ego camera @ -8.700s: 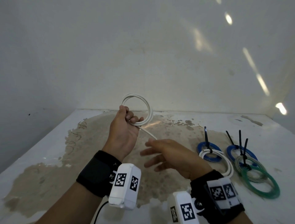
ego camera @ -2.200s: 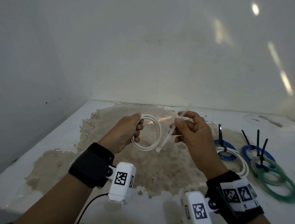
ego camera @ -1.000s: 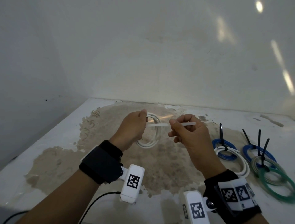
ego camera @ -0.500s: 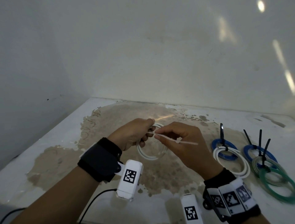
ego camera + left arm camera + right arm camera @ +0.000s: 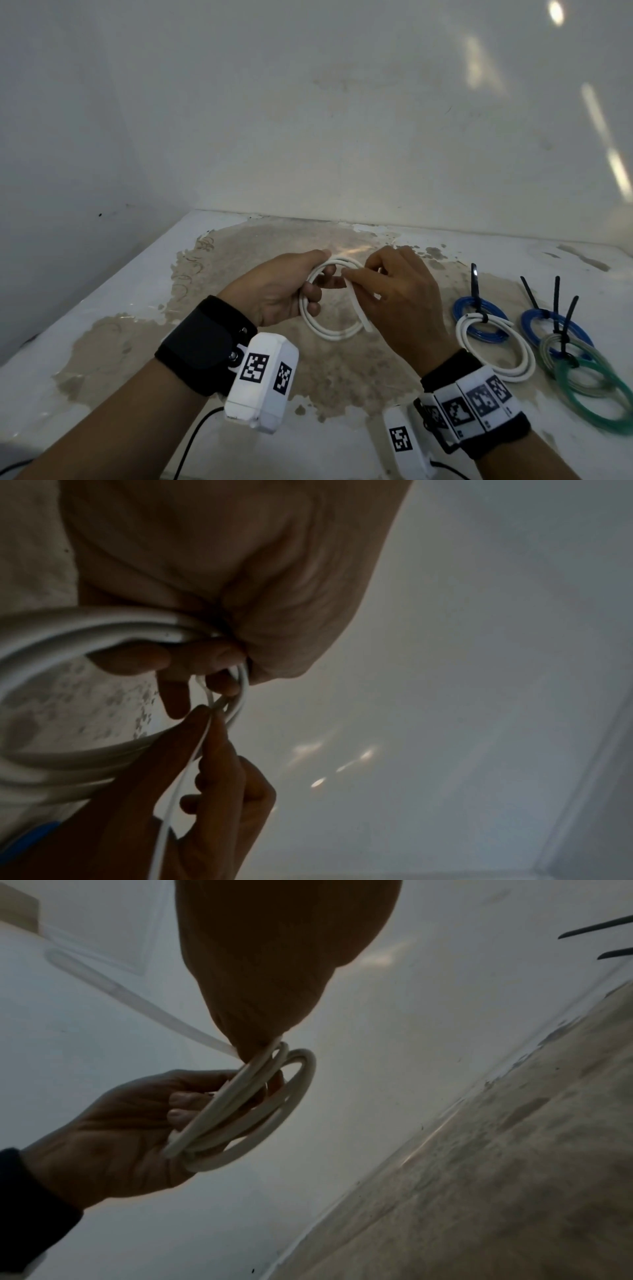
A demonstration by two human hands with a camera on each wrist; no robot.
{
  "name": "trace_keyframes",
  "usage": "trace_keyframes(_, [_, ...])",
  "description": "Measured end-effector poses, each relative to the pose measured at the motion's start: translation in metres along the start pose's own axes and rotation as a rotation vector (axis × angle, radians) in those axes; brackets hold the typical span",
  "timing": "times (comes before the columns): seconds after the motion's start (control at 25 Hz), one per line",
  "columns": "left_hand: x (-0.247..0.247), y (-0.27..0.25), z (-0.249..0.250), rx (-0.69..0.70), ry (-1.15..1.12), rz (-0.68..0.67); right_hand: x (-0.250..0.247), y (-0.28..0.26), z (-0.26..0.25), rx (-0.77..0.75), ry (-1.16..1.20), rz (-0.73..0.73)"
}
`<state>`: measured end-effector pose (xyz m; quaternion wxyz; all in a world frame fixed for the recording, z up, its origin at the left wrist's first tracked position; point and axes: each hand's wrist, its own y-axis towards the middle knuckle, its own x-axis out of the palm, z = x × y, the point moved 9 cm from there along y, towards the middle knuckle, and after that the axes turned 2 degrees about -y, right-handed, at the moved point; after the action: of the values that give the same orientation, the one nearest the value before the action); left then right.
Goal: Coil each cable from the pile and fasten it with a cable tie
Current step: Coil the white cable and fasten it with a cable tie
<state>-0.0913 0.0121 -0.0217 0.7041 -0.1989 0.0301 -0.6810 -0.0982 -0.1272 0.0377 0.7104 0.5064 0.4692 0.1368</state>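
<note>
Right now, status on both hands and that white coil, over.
Left hand grips white coil above table. Right hand pinches white cable tie at coil's top; not visibly locked. Five tied coils lie right, clear of hands.

No words, brands or numbers can be read. The only signs are black-and-white square code markers: on the white left wrist camera (image 5: 261, 376), and on the right wristband (image 5: 474, 405) at 5 o'clock.

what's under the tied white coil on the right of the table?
A blue coil lies partly under the tied white coil, its far arc showing, with a black cable tie standing up where they overlap. The blue coil's near part is covered.
</note>
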Motion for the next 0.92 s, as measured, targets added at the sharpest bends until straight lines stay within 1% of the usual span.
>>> trace_keyframes(0.12, [-0.002, 0.003, 0.003, 0.066, 0.017, 0.065, 0.005, -0.001, -0.006, -0.014, -0.015, -0.013])
trace_keyframes(0.2, [-0.007, 0.006, 0.004, 0.112, 0.037, 0.119, 0.005, -0.004, -0.006, -0.017, 0.041, -0.021])
trace_keyframes(0.28, [-0.014, 0.009, 0.007, 0.150, 0.097, 0.163, 0.004, -0.007, -0.011, -0.069, 0.121, -0.049])
trace_keyframes(0.4, [-0.018, 0.011, 0.007, 0.156, 0.136, 0.177, 0.006, -0.012, -0.022, -0.163, 0.181, -0.132])
trace_keyframes(0.48, [-0.014, 0.009, 0.009, 0.173, 0.154, 0.171, 0.006, -0.012, -0.025, -0.177, 0.229, -0.155])
trace_keyframes(0.52, [-0.012, 0.008, 0.011, 0.198, 0.173, 0.165, 0.006, -0.011, -0.024, -0.156, 0.280, -0.153])
trace_keyframes(0.6, [-0.007, 0.006, 0.017, 0.281, 0.233, 0.151, 0.004, -0.010, -0.019, -0.050, 0.429, -0.119])
trace_keyframes(0.72, [-0.005, 0.003, 0.026, 0.422, 0.350, 0.165, 0.001, -0.010, -0.002, 0.216, 0.648, -0.041])
trace_keyframes(0.8, [-0.004, 0.000, 0.031, 0.513, 0.408, 0.191, -0.004, -0.007, 0.005, 0.347, 0.751, 0.010])
trace_keyframes(0.92, [0.001, -0.006, 0.041, 0.643, 0.537, 0.232, -0.013, 0.000, 0.003, 0.397, 0.848, 0.042])
